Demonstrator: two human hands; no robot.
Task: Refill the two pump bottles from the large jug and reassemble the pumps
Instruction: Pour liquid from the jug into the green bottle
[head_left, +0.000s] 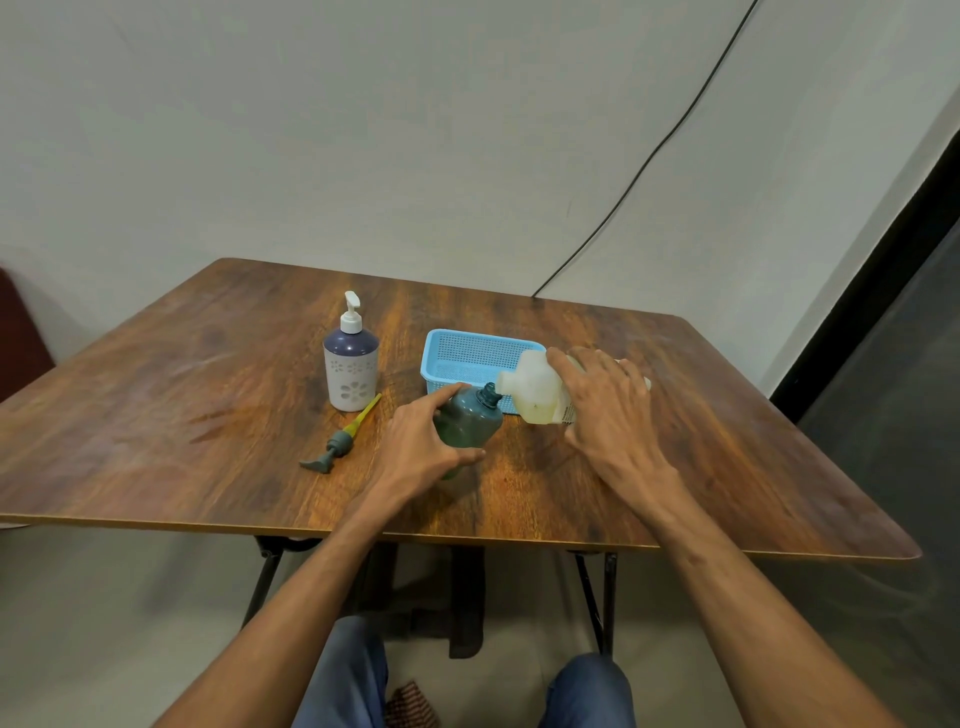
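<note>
Dark green bottle (467, 423): pump off, threaded neck open, roughly upright on counter (208, 415), leaning slightly right. Left hand (421, 447) grips its body.
Jug (535, 392): translucent white, tipped nearly horizontal just right of dark green bottle. Mouth at that bottle's neck, pale yellow liquid pooled along lower side. Right hand (608, 405) holds it.
Loose pump (337, 441): grey-green head, yellow tube, lying flat left of dark green bottle.
Purple-and-white bottle (351, 364): upright, white pump fitted, farther left and behind.

Pale wall (363, 130) ahead of me, 1 black cable (649, 156) slanting down it. Wood-grain worktop (156, 415) on black folding legs (262, 583). Pale floor (130, 623). Dark panel (893, 415) at my right.
</note>
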